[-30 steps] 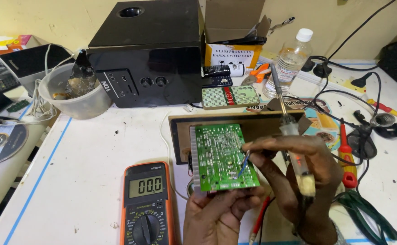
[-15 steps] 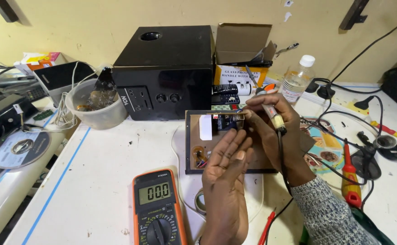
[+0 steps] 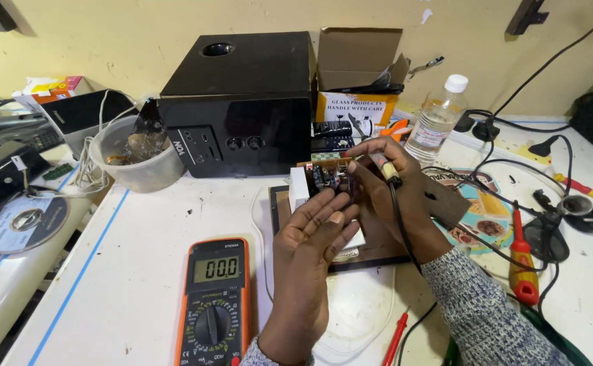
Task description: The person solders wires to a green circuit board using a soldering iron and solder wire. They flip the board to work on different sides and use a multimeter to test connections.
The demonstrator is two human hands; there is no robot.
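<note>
Currently the circuit board (image 3: 325, 181) stands on edge at the counter's (image 3: 161, 271) centre, component side up, a white block at its 9 o'clock end. Left hand (image 3: 313, 234), fingers spread, cradles it from 6 o'clock. Right hand (image 3: 395, 196) is closed around a soldering iron (image 3: 383, 165) at 3 o'clock. Multimeter (image 3: 214, 301) lies near at 7 o'clock; bare counter lies towards 9 o'clock.

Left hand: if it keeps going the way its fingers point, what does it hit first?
The left hand points up-table; its fingertips already reach the circuit board. Beyond that, likely the black speaker box, though depth is unclear.
</note>
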